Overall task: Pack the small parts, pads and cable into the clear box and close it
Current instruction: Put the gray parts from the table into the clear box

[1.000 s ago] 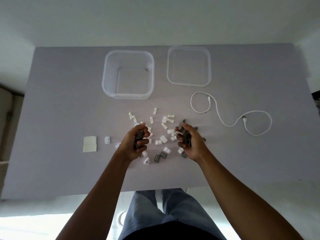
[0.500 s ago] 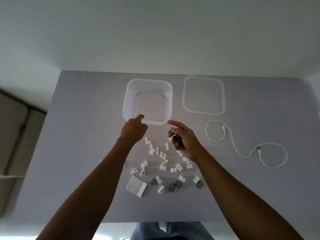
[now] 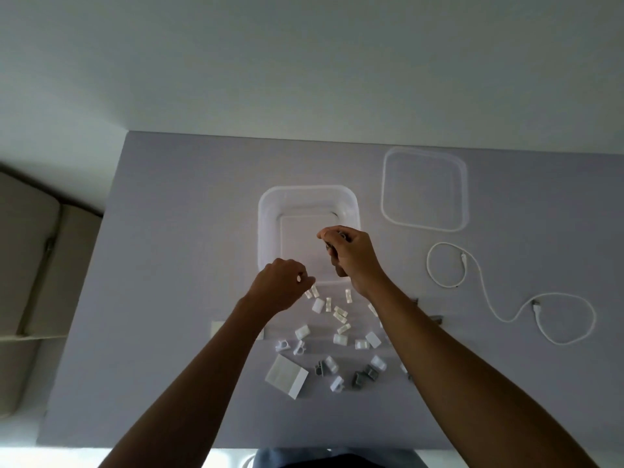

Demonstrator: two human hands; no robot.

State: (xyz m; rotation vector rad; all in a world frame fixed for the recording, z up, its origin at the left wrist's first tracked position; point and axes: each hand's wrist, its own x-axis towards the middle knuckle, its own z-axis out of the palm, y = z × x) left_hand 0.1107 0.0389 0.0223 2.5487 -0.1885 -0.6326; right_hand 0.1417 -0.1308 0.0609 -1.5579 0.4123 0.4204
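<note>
The clear box (image 3: 268,211) stands open in the middle of the grey table. My right hand (image 3: 351,255) hovers over its opening and pinches small dark parts in curled fingers. My left hand (image 3: 280,287) is a fist at the box's near rim, closed round small parts that are mostly hidden. Several small white and grey parts (image 3: 337,315) lie scattered between my forearms. A white stack of pads (image 3: 287,380) sits near the front. The white cable (image 3: 486,292) curls loosely on the right.
The clear lid (image 3: 385,197) lies flat to the right of the box, near the table's far edge. A beige cushioned seat (image 3: 30,265) stands left of the table. My legs show below the table's front edge.
Both hands rose from the pile with parts in them. My right hand has moved over the box opening. My left hand stays at the near rim. The view tilted up.
</note>
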